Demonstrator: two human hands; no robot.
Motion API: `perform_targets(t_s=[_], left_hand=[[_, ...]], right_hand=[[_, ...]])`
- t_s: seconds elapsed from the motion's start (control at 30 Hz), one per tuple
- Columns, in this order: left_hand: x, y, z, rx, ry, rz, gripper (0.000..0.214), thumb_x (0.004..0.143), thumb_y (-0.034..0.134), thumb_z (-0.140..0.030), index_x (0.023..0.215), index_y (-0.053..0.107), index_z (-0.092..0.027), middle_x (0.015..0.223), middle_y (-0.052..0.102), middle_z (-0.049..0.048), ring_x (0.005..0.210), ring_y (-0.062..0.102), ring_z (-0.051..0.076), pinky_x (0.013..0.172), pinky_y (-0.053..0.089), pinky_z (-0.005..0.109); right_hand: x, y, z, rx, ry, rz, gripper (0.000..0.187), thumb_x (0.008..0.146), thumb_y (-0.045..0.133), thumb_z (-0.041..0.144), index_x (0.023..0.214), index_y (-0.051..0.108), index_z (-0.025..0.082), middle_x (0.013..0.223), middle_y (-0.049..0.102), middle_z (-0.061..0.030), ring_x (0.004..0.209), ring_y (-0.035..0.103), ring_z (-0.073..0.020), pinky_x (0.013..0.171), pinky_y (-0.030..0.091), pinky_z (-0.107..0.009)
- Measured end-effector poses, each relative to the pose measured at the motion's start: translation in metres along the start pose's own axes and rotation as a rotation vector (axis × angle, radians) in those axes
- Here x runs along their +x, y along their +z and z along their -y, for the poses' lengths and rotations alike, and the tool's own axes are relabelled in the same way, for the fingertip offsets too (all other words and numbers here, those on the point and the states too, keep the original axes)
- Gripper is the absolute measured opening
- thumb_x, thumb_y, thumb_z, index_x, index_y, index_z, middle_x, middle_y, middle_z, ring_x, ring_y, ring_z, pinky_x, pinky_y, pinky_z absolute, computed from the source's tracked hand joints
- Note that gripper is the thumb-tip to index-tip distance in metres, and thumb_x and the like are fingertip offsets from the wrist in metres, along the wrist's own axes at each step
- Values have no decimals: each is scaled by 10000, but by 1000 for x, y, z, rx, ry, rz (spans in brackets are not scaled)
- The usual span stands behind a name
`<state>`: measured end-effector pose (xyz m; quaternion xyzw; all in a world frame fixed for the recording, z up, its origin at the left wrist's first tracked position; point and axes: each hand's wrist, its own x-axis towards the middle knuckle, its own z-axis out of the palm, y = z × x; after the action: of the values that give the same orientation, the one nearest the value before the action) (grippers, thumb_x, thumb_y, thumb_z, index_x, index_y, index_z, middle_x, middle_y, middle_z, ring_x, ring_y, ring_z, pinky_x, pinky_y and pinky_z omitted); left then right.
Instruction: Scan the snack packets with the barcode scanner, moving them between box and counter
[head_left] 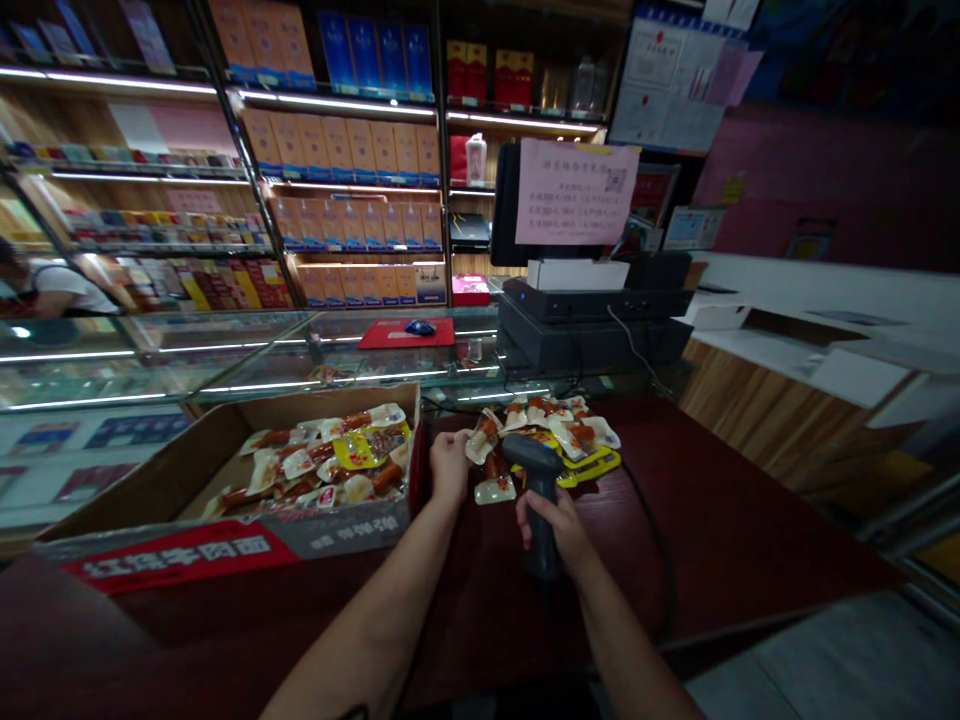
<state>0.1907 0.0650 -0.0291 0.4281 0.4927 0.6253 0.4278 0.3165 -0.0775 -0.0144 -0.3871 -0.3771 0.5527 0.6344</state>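
My right hand [559, 525] is wrapped round the grip of a dark barcode scanner [536, 455], its head pointing away from me over the table. To the left, my left hand [448, 467] is closed in a pinch at the edge of a vacuum-packed sausage [484, 436], which stands tilted at the pile's near left. Behind the scanner lies a heap of similar sausage packs [581, 432], with yellow packets [592, 467] among them. Beside my left wrist, a cardboard box [375, 530] holds several more clear sausage packs and a yellow packet [367, 447].
A dark red table [720, 500] carries all this. Beyond it are a glass counter [262, 355], a mouse [419, 327] on a red mat, and a checkout monitor [506, 210] with a pink notice. A scanner cable [660, 540] trails at right. Boxed goods fill the back shelves. Another person [64, 288] is at far left.
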Motion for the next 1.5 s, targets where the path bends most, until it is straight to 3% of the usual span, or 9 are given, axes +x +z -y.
perform_targets(t_s=[0.07, 0.2, 0.43, 0.73, 0.97, 1.2, 1.33, 1.43, 1.5], left_hand=[[-3, -6, 5, -138, -20, 2, 270, 694, 573, -403, 723, 586, -135, 622, 600, 12, 551, 548, 126, 554, 421, 241], [-5, -11, 10, -211, 22, -16, 294, 696, 576, -417, 741, 623, -131, 662, 631, 34, 595, 579, 134, 585, 443, 245], [-4, -9, 9, -353, -23, -32, 334, 711, 548, -443, 762, 631, -123, 674, 643, 39, 581, 589, 139, 581, 459, 262], [-7, -9, 9, -331, -21, -42, 336, 722, 525, -438, 776, 625, -122, 706, 650, 49, 613, 604, 144, 611, 471, 266], [-11, -7, 3, -275, -59, -59, 366, 724, 521, -468, 797, 595, -117, 628, 615, 25, 517, 569, 130, 512, 432, 244], [-17, -8, -3, -76, 31, -57, 323, 784, 459, -428, 785, 602, -138, 741, 656, 64, 698, 621, 166, 670, 475, 287], [-28, -8, -25, 36, 123, -31, 231, 806, 454, -330, 794, 593, -145, 761, 652, 63, 747, 617, 171, 710, 468, 288], [-33, -11, -56, 115, 178, -68, 187, 809, 458, -286, 758, 583, -157, 747, 642, 56, 744, 607, 170, 728, 459, 289], [-30, -19, -80, 119, 192, -95, 192, 817, 453, -297, 756, 576, -163, 738, 637, 49, 728, 601, 164, 716, 458, 286]], right_hand=[[-2, 3, 0, -10, 26, 62, 433, 695, 689, 408, 999, 512, 154, 520, 605, 49, 331, 509, -94, 310, 447, -196], [-6, 9, -2, -43, 96, 176, 355, 703, 686, 385, 916, 518, 157, 531, 605, 41, 337, 517, -90, 317, 442, -189], [-9, 12, -3, -94, 104, 168, 362, 684, 689, 410, 881, 505, 167, 528, 602, 47, 330, 516, -99, 311, 433, -199], [-10, 14, -1, -136, 112, 149, 334, 689, 677, 400, 864, 515, 167, 528, 592, 49, 333, 513, -100, 318, 430, -203], [-11, 16, 3, -137, 108, 153, 322, 687, 676, 391, 862, 521, 169, 517, 585, 51, 330, 503, -98, 322, 432, -206], [-11, 16, 2, -136, 118, 150, 352, 686, 684, 393, 900, 529, 160, 518, 589, 44, 329, 505, -101, 319, 428, -205], [-14, 21, 4, -121, 90, 161, 371, 666, 699, 419, 877, 545, 155, 515, 580, 42, 323, 492, -97, 312, 424, -204], [-16, 32, 11, -110, 73, 213, 327, 680, 696, 419, 806, 555, 152, 527, 585, 24, 331, 497, -93, 315, 420, -198], [-17, 42, 17, -74, 66, 250, 368, 674, 702, 428, 873, 568, 149, 536, 592, 20, 331, 499, -94, 315, 423, -199]])
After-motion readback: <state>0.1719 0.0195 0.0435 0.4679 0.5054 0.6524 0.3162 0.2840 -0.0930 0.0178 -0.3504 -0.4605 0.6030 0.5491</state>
